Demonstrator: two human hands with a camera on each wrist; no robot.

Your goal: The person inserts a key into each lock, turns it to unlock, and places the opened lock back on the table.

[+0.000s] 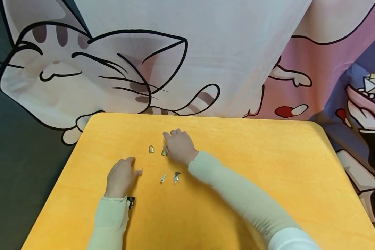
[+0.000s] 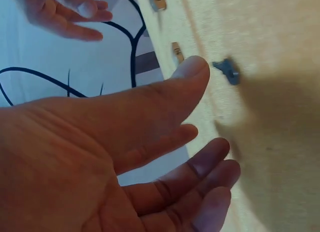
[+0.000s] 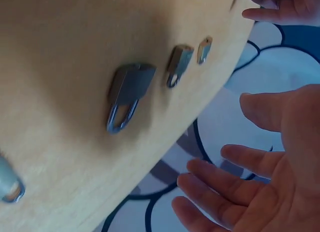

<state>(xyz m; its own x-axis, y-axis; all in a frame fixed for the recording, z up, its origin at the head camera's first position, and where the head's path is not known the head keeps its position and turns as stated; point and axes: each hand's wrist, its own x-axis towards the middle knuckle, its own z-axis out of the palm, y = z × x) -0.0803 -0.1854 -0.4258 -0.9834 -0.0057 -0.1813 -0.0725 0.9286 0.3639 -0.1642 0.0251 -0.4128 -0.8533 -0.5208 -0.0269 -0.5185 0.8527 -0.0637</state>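
My right hand (image 1: 179,146) hovers over the far middle of the yellow table, fingers loosely spread and holding nothing. Below it, in the right wrist view, stand a larger padlock (image 3: 131,89), a smaller padlock (image 3: 180,61) and a smallest padlock (image 3: 204,49); another padlock (image 3: 7,182) is cut off at the left edge. The head view shows one brass padlock (image 1: 151,149) and another (image 1: 164,152) partly covered by the right hand. To the left, my left hand (image 1: 122,177) is relaxed with nothing gripped. Near its thumb lies a dark, blurred key-like piece (image 2: 229,71).
Nearer the front lie a small silver key (image 1: 163,178) and a bunch of keys (image 1: 176,177). The yellow table (image 1: 268,166) has rounded far corners. A cartoon-printed cloth (image 1: 231,62) hangs behind its far edge.
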